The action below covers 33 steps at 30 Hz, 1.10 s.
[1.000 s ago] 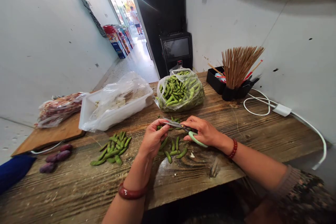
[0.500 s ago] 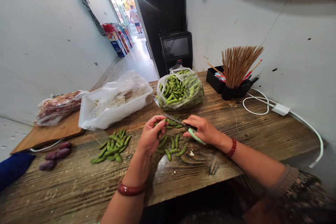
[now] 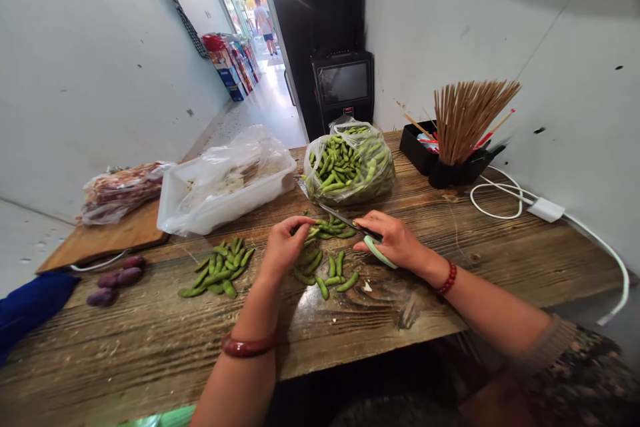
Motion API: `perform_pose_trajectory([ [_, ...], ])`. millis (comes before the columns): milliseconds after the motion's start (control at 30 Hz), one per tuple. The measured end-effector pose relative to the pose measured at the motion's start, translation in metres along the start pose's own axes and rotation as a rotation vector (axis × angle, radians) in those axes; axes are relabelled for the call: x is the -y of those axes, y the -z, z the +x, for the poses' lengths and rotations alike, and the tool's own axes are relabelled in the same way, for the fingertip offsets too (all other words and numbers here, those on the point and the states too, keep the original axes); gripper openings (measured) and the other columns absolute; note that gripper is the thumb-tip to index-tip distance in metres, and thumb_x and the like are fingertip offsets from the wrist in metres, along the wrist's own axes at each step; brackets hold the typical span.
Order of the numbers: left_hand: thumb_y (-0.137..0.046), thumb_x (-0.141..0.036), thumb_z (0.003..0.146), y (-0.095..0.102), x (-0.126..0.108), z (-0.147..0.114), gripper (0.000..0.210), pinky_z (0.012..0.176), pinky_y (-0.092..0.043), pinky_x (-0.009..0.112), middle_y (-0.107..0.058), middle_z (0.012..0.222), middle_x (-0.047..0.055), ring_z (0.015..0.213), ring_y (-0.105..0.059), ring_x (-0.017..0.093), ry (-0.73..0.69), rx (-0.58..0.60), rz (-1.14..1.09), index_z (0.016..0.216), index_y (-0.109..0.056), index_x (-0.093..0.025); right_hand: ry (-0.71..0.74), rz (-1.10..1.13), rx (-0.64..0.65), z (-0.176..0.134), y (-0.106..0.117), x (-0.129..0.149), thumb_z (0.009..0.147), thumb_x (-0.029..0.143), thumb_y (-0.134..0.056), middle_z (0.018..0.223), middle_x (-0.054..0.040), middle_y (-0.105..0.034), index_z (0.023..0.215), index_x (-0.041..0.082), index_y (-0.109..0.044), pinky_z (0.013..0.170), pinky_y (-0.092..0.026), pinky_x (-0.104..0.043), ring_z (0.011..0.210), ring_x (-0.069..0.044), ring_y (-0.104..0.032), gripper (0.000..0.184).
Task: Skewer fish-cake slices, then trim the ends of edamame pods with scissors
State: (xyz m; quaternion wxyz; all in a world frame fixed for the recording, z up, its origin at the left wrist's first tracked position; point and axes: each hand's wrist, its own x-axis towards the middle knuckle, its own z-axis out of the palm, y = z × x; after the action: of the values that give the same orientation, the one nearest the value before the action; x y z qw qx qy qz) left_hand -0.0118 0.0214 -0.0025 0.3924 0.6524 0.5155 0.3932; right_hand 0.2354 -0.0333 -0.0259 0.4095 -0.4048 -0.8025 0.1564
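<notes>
The pods point(image 3: 215, 277) are green, scissor handles point(image 3: 379, 253) pale mint, bangle point(image 3: 249, 347) dark red, tabletop point(image 3: 150, 340) streaked brown.

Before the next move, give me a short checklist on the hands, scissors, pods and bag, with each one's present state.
1. Scissors held by the handles: ok; the right hand grips the scissors there.
2. Blades open or shut: cannot tell; they look like a single line.
3. Pod in the left hand: cannot tell; green shows by its fingers, but pods lie behind too.
4. Pod groups apart: ok; bare wood separates the left pile from the pods near the hands.
5. Bag open: ok; pods show through its mouth.
</notes>
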Motion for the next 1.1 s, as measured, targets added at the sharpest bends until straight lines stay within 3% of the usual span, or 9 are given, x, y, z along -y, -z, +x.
perform_pose_trajectory([
  [67, -0.064, -0.023, 0.075, -0.003, 0.004, 0.001, 0.012, 0.069, -0.043, 0.028, -0.069, 0.078, 0.006, 0.074, -0.060, 0.018, -0.103, -0.011, 0.255, 0.078, -0.073, -0.017, -0.006, -0.002, 0.011, 0.000, 0.000, 0.001, 0.084, 0.038, -0.069, 0.098, -0.0083, -0.064, 0.116, 0.018, -0.063, 0.075, -0.051, -0.031, 0.085, -0.019, -0.062, 0.038],
  [167, -0.063, -0.023, 0.076, -0.007, 0.008, 0.001, 0.016, 0.069, -0.042, 0.030, -0.069, 0.080, 0.007, 0.072, -0.060, 0.020, -0.135, 0.053, 0.540, 0.087, -0.075, -0.018, -0.012, -0.005, 0.021, 0.000, 0.000, 0.001, 0.083, 0.037, -0.070, 0.097, -0.0085, -0.063, 0.116, 0.017, -0.063, 0.075, -0.051, -0.031, 0.084, -0.020, -0.062, 0.038],
  [300, -0.061, -0.020, 0.077, -0.006, 0.009, 0.000, 0.018, 0.066, -0.039, 0.029, -0.066, 0.078, 0.006, 0.071, -0.057, 0.019, -0.109, 0.072, 0.674, 0.090, -0.074, -0.020, -0.018, -0.007, 0.028, 0.000, -0.001, 0.001, 0.083, 0.036, -0.070, 0.096, -0.0089, -0.063, 0.115, 0.016, -0.063, 0.075, -0.051, -0.031, 0.083, -0.020, -0.062, 0.038],
  [367, -0.062, -0.018, 0.075, -0.005, 0.009, 0.001, 0.013, 0.066, -0.039, 0.028, -0.064, 0.074, 0.004, 0.070, -0.055, 0.018, -0.118, 0.018, 0.599, 0.083, -0.073, -0.018, -0.017, -0.011, 0.026, 0.000, -0.002, 0.001, 0.084, 0.036, -0.069, 0.097, -0.0093, -0.063, 0.115, 0.016, -0.064, 0.074, -0.051, -0.031, 0.083, -0.020, -0.062, 0.038],
  [467, -0.065, -0.024, 0.073, -0.003, 0.004, 0.001, 0.011, 0.062, -0.037, 0.026, -0.059, 0.066, 0.001, 0.063, -0.051, 0.015, -0.068, -0.017, 0.292, 0.078, -0.070, -0.016, -0.017, -0.019, 0.021, 0.000, -0.002, 0.000, 0.083, 0.037, -0.070, 0.097, -0.0092, -0.063, 0.116, 0.016, -0.064, 0.074, -0.051, -0.031, 0.083, -0.019, -0.062, 0.039],
  [567, -0.068, -0.035, 0.073, -0.002, -0.006, -0.004, 0.021, 0.051, -0.031, 0.022, -0.053, 0.060, -0.004, 0.051, -0.041, 0.010, 0.052, 0.047, -0.059, 0.083, -0.066, -0.016, -0.025, -0.010, 0.015, 0.001, -0.002, -0.001, 0.083, 0.036, -0.071, 0.096, -0.0081, -0.064, 0.116, 0.017, -0.064, 0.074, -0.051, -0.030, 0.083, -0.018, -0.062, 0.039],
  [667, -0.070, -0.039, 0.073, -0.003, -0.014, -0.010, 0.028, 0.044, -0.021, 0.020, -0.045, 0.056, -0.007, 0.045, -0.032, 0.006, 0.136, 0.105, -0.256, 0.086, -0.059, -0.017, -0.033, 0.019, -0.008, 0.001, -0.002, -0.002, 0.081, 0.036, -0.072, 0.095, -0.0074, -0.064, 0.115, 0.018, -0.065, 0.074, -0.051, -0.029, 0.083, -0.018, -0.062, 0.039],
  [900, -0.069, -0.034, 0.074, -0.007, -0.018, -0.014, 0.024, 0.042, -0.019, 0.018, -0.039, 0.058, -0.009, 0.045, -0.027, 0.004, 0.151, 0.206, -0.416, 0.085, -0.054, -0.018, -0.063, 0.062, 0.057, 0.002, -0.001, 0.002, 0.077, 0.039, -0.075, 0.101, -0.0086, -0.062, 0.121, 0.017, -0.062, 0.077, -0.051, -0.032, 0.086, -0.019, -0.061, 0.050],
  [1100, -0.067, -0.033, 0.074, -0.013, -0.021, -0.017, 0.020, 0.041, -0.020, 0.019, -0.042, 0.058, -0.007, 0.045, -0.028, 0.005, 0.094, 0.222, -0.324, 0.082, -0.058, -0.017, -0.038, 0.059, 0.075, 0.002, 0.000, 0.005, 0.078, 0.039, -0.075, 0.102, -0.0096, -0.060, 0.125, 0.018, -0.059, 0.078, -0.051, -0.034, 0.088, -0.020, -0.060, 0.054],
])
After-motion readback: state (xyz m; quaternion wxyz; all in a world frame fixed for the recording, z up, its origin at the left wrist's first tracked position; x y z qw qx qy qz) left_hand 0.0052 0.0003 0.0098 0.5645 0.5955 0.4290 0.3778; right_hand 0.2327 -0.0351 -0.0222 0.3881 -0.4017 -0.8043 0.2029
